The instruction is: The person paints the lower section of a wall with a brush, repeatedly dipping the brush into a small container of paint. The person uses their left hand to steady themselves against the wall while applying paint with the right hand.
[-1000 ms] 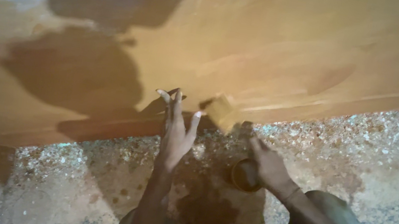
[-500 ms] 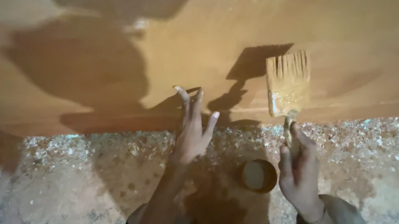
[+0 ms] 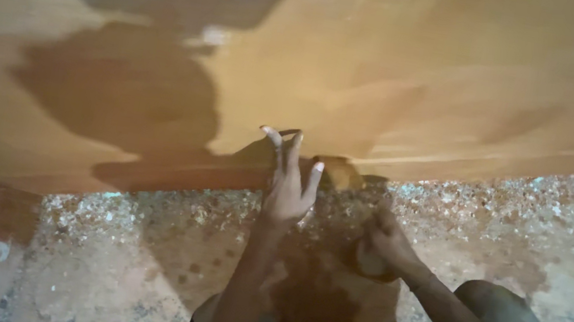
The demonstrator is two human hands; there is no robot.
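Your left hand (image 3: 288, 185) rests fingers spread on the lower edge of the wood panel (image 3: 412, 73), at twelve o'clock from your knees. At four o'clock from it, your right hand (image 3: 387, 241) covers a small cup (image 3: 366, 260); contents and grip cannot be told.

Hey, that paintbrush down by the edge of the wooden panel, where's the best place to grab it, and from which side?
Take the paintbrush by its narrow handle, coming from below on the near side. Its bristles point up against the wooden panel, so only the handle end is free. The right hand seems to grip there already, though blur hides the detail.
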